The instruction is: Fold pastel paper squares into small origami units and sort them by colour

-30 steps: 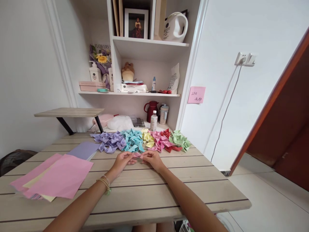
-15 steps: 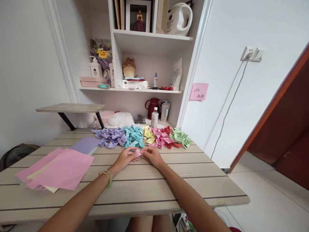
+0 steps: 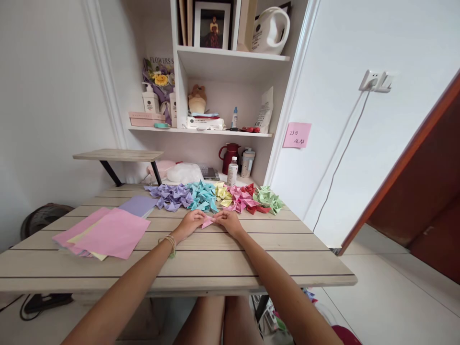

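Observation:
A small folded piece of pink paper [image 3: 207,222] is held between my two hands, just above the wooden table [image 3: 215,261]. My left hand [image 3: 190,224] pinches its left side with closed fingers. On the right side, the fingers of my right hand [image 3: 230,222] close on the same paper. Right behind my hands lie heaps of folded paper pieces: purple ones [image 3: 172,196], blue ones [image 3: 201,195], yellow ones [image 3: 223,193], pink ones [image 3: 240,199], red ones [image 3: 259,209] and green ones [image 3: 269,199].
Flat paper sheets [image 3: 118,232] in pink, yellow and purple lie at the left. A small raised shelf [image 3: 118,155] stands at the table's back left. Behind the heaps are a clear bottle [image 3: 232,171], a red jug [image 3: 229,158] and a cup [image 3: 247,163].
The view has shifted, so more of the floor under the table's front edge shows. Between my hands the pink paper now appears as a wider pointed shape, with its tip towards me.

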Demonstrator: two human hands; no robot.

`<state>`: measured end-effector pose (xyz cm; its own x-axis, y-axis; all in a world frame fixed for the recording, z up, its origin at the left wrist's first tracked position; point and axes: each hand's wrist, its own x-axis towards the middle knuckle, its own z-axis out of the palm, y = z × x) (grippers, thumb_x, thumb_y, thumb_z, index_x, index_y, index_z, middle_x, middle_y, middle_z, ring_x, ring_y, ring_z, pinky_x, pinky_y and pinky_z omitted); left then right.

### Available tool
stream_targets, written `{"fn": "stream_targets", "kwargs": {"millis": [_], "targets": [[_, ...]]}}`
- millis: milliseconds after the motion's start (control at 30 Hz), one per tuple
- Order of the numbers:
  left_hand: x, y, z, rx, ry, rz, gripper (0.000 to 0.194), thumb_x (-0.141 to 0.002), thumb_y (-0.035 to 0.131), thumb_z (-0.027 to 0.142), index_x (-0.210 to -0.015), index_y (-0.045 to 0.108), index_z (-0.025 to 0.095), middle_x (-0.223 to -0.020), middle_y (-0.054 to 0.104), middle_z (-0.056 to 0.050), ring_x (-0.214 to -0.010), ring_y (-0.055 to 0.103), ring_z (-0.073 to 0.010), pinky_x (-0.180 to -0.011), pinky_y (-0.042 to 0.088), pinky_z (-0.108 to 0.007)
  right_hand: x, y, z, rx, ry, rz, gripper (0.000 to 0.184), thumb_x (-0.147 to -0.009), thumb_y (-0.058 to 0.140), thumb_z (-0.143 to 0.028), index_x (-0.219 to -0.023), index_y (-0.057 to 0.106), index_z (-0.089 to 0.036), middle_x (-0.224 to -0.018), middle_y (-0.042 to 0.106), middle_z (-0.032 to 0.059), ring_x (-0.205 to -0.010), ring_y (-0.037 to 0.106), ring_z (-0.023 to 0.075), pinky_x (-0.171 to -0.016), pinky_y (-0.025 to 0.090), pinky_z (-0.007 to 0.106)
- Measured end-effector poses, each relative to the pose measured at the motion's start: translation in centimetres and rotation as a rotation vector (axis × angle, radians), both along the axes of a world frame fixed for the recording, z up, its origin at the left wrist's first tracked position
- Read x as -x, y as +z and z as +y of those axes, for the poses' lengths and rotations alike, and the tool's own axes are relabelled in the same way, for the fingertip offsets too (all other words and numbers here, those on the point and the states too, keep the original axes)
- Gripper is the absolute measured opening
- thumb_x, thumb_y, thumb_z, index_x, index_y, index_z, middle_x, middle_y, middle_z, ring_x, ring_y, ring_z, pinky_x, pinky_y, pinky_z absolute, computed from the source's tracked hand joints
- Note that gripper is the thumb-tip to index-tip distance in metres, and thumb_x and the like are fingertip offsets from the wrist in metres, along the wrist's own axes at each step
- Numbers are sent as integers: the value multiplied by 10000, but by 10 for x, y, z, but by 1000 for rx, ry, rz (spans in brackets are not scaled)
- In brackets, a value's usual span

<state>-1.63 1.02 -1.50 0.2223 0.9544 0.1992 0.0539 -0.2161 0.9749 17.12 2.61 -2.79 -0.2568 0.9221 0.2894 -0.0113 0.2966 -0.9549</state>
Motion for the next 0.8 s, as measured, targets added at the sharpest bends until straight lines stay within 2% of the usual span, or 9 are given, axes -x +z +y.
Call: {"fn": "stream_targets", "kwargs": {"millis": [167,267,400,567,700,800], "targets": [[0,-5,3,39,10,-99,302,-619,712,347,-782,566,139,-665,665,-35,-577,598,-127,-572,434,-222,1,1,-4,-10,103,64,408,-512,763,-333,-870,670,-160,-763,688,31,-657,607,145,-609,461,250],[-2,-6,4,58,27,-121,307,-624,710,357,-778,563,135,-663,664,-38,-590,607,-131,-583,448,-229,1,2,-6,-30,152,80,387,-559,724,-299,-916,666,-161,-807,689,34,-655,602,133,-603,454,243],[-7,-5,5,40,29,-93,308,-613,720,359,-758,569,134,-660,658,-34,-582,607,-132,-571,459,-232,2,3,-8,-79,106,24,321,-600,670,-262,-899,674,-145,-765,680,35,-624,580,130,-549,432,228],[-9,-6,6,49,38,-119,302,-615,728,354,-752,575,133,-654,653,-27,-581,614,-129,-592,482,-242,4,5,-9,-97,72,38,366,-569,701,-296,-904,680,-151,-775,669,40,-621,559,128,-551,424,234],[-8,-6,7,77,18,-125,292,-633,721,351,-751,566,133,-642,662,-34,-584,627,-134,-624,495,-259,4,6,-10,-67,66,-23,395,-552,721,-325,-895,693,-130,-614,610,-2,-514,470,90,-486,364,214],[-8,-6,7,100,25,-132,283,-640,719,341,-754,562,135,-657,672,-37,-605,641,-141,-644,503,-268,2,8,-10,-80,57,-44,384,-561,711,-309,-899,697,-126,-610,603,-8,-511,453,84,-486,354,210]]}}
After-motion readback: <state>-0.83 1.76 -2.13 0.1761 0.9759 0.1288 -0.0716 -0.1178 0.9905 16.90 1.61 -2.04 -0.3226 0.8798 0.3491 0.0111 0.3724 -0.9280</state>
